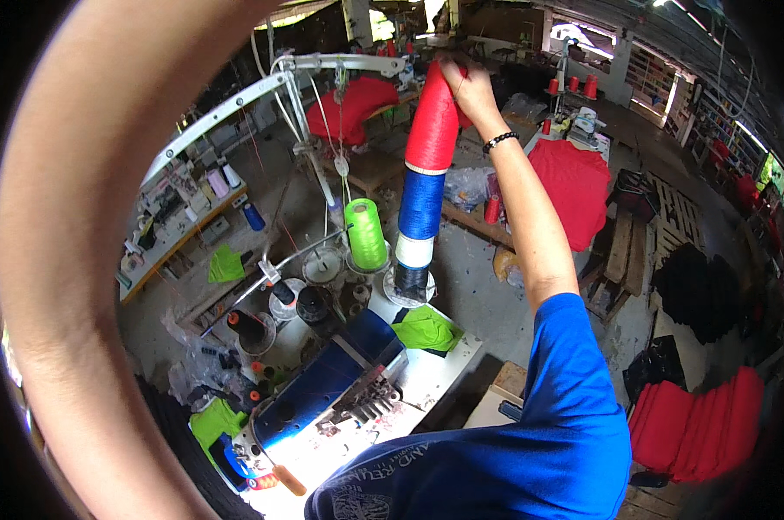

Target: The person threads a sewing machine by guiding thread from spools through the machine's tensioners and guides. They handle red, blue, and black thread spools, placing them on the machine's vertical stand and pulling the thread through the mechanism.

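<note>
My right hand (470, 91) is closed round the top of a red thread cone (431, 121), the uppermost of a tall, slightly leaning stack. Under it come a blue thread cone (421, 204), a white thread cone (414, 250) and a black thread cone (410, 282) at the bottom, on a round spool holder. Across the left side my left forearm (71, 217) rises close to the camera; its hand is beyond the top edge. Left of the stack a lime green thread cone (366, 234) stands on its own holder.
A blue sewing machine (331, 373) sits below the thread stand, whose white metal arm (236, 104) crosses overhead. Green cloth (428, 329) lies on the machine table. Red fabric covers a table (569, 186) at right; folded red pieces (695, 425) lie lower right.
</note>
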A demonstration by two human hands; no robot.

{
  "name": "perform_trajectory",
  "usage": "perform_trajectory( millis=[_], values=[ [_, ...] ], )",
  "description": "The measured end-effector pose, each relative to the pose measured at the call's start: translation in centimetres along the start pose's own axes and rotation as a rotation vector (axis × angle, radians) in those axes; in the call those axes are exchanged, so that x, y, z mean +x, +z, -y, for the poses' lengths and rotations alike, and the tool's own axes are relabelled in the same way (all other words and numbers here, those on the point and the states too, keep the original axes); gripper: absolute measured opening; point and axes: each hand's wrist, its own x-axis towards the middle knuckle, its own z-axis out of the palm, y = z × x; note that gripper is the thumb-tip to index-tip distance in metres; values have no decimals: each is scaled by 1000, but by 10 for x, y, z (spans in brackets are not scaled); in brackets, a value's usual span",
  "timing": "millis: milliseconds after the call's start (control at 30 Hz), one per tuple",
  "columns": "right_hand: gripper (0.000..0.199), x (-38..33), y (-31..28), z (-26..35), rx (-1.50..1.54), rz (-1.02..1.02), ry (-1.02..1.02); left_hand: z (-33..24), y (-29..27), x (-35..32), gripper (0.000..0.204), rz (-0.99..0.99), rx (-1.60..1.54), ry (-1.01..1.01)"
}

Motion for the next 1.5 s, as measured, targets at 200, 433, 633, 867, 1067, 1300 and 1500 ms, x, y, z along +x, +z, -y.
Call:
perform_trajectory(
  millis=[200,433,633,867,1067,1300,1500],
  values=[
    [45,-3,-4,32,-238,216,37,0,3,-15,60,-36,-6,21],
    [47,-10,-7,38,-330,258,36,-3,3,-34,59,-36,-55,-44],
    [80,-13,-17,23,-292,307,128,-21,6,-43,54,-99,-163,-3],
    [58,-50,-94,116,755,-47,405,-43,-8,-79,59,-108,-239,-48],
    [67,-125,-131,290,630,437,420,-72,1,-140,53,107,-465,-141],
    [59,-186,-137,363,199,228,348,-108,-3,-210,72,311,-761,-266],
    [71,-270,-172,441,-1146,-256,-128,-133,47,-256,73,259,-875,-279]
  ],
)
